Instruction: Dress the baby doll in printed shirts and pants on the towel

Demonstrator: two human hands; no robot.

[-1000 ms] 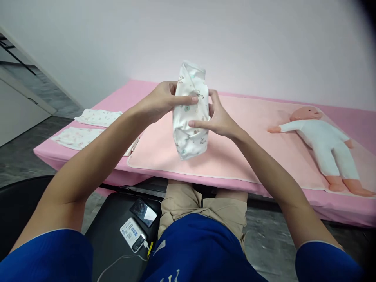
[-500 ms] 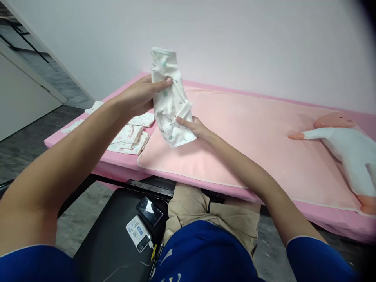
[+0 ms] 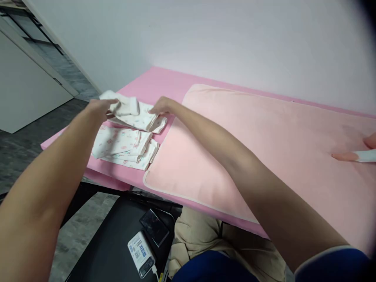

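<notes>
Both hands rest on a folded garment [image 3: 135,113] at the tabletop's [image 3: 164,80] far left: left hand [image 3: 101,107] grips its end, right hand [image 3: 160,106] presses its edge, beside another pile [image 3: 123,147].

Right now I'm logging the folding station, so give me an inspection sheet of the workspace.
Surface: pink table with a lighter pink mat over most of it.
Job's things: folded garment lying at the table's left end; a second folded stack just nearer.
Clutter: doll's arm at the right edge; phone and power bank on a black seat below.
Grippers: left hand on the garment's left end, right hand on its right end; grip cannot be told.
Cables: a white lead at the power bank.
Surroundings: white wall, grey floor.
</notes>
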